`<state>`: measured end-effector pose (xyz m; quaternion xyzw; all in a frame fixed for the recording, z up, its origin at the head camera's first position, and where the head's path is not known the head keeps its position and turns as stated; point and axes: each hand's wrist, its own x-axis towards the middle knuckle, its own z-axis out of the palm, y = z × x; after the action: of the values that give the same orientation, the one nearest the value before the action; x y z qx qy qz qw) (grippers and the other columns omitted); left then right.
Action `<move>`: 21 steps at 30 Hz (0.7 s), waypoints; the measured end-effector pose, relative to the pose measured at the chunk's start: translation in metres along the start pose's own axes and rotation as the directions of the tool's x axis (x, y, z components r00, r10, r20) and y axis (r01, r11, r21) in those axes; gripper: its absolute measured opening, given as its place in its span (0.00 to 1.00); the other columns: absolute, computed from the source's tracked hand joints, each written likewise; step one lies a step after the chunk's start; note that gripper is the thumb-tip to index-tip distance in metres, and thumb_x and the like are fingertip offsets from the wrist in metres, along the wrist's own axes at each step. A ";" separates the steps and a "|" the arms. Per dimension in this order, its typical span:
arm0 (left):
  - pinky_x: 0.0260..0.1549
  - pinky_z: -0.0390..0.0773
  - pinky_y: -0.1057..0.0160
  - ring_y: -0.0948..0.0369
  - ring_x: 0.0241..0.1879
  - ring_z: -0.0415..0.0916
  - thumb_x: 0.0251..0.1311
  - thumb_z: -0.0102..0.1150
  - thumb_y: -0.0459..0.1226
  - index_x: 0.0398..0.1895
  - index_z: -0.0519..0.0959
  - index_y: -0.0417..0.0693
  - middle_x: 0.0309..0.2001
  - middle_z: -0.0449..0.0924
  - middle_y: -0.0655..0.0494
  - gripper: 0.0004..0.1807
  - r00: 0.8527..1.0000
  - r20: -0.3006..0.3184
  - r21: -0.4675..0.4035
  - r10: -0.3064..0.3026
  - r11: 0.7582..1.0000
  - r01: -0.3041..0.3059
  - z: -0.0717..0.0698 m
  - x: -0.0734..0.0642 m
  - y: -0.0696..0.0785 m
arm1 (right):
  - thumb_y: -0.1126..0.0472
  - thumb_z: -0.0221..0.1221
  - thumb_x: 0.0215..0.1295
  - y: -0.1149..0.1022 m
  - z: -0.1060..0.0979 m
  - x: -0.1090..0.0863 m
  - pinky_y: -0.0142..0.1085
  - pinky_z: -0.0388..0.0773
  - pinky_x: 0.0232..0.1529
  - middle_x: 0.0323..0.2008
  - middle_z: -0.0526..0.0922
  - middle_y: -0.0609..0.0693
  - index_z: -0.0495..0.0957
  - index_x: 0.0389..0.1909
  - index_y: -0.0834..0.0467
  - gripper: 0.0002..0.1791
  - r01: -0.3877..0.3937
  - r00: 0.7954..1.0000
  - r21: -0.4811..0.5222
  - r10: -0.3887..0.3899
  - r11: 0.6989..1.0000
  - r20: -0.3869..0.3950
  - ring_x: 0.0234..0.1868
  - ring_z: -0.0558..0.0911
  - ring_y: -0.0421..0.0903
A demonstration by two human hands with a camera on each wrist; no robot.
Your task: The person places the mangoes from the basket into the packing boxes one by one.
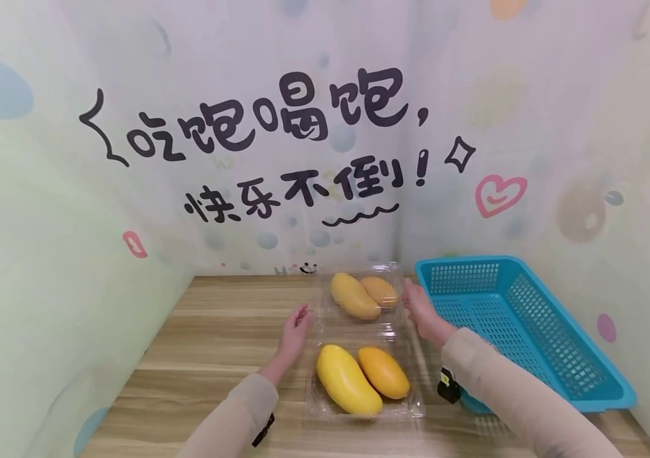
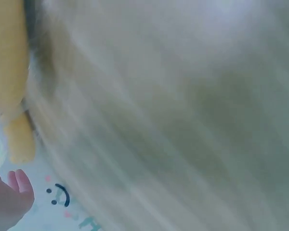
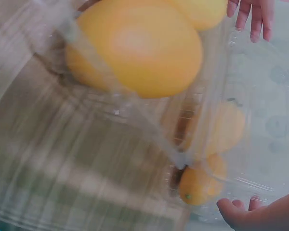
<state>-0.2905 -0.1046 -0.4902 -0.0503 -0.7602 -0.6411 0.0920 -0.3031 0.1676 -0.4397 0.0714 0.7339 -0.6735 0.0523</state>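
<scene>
A clear plastic clamshell box (image 1: pixel 313 407) sits on the table, with a yellow mango (image 1: pixel 349 380) and a smaller orange mango (image 1: pixel 384 373) in its near half. Farther back, two more mangoes (image 1: pixel 355 296) show through clear plastic (image 1: pixel 325 324). My left hand (image 1: pixel 295 332) is beside the left edge of that plastic, fingers loosely bent and holding nothing. At the plastic's right edge is my right hand (image 1: pixel 425 313), its fingers near the rim. Both hands (image 3: pixel 260 211) appear in the right wrist view, thumb and fingers apart on the lower one. The left wrist view is mostly blurred.
A blue plastic basket (image 1: pixel 573 331) with a mesh base stands at the right, close beside my right forearm. The wood-grain table (image 1: pixel 228 318) runs back to a printed wall covering (image 1: pixel 279 242), with side walls at left and right.
</scene>
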 end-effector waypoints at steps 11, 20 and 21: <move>0.36 0.73 0.68 0.62 0.30 0.74 0.70 0.37 0.37 0.43 0.73 0.23 0.42 0.75 0.27 0.22 0.999 -0.035 -0.050 -0.027 0.998 0.025 -0.011 0.008 0.043 | 0.43 0.25 0.72 -0.028 -0.007 -0.013 0.51 0.57 0.62 0.54 0.66 0.62 0.53 0.63 0.69 0.35 0.014 1.000 0.066 -0.015 0.998 0.010 0.60 0.62 0.58; 0.26 0.71 0.66 0.59 0.26 0.75 0.69 0.40 0.42 0.34 0.75 0.27 0.29 0.81 0.45 0.23 0.993 0.106 -0.019 -0.058 0.998 0.060 -0.028 0.018 0.008 | 0.45 0.30 0.72 -0.026 -0.020 -0.034 0.39 0.71 0.49 0.40 0.70 0.49 0.62 0.49 0.65 0.26 -0.028 0.996 0.061 0.022 0.998 0.087 0.41 0.71 0.42; 0.26 0.72 0.65 0.58 0.26 0.75 0.69 0.41 0.42 0.34 0.75 0.26 0.29 0.81 0.44 0.23 0.991 0.124 -0.007 -0.057 0.998 0.058 -0.030 0.016 0.008 | 0.46 0.30 0.72 -0.025 -0.021 -0.038 0.39 0.72 0.48 0.40 0.69 0.49 0.62 0.48 0.64 0.26 -0.038 0.995 0.062 0.032 0.997 0.098 0.41 0.71 0.42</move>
<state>-0.3021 -0.1329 -0.4743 -0.0683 -0.7623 -0.6431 0.0259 -0.2698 0.1849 -0.4068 0.0532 0.7074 -0.6981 0.0971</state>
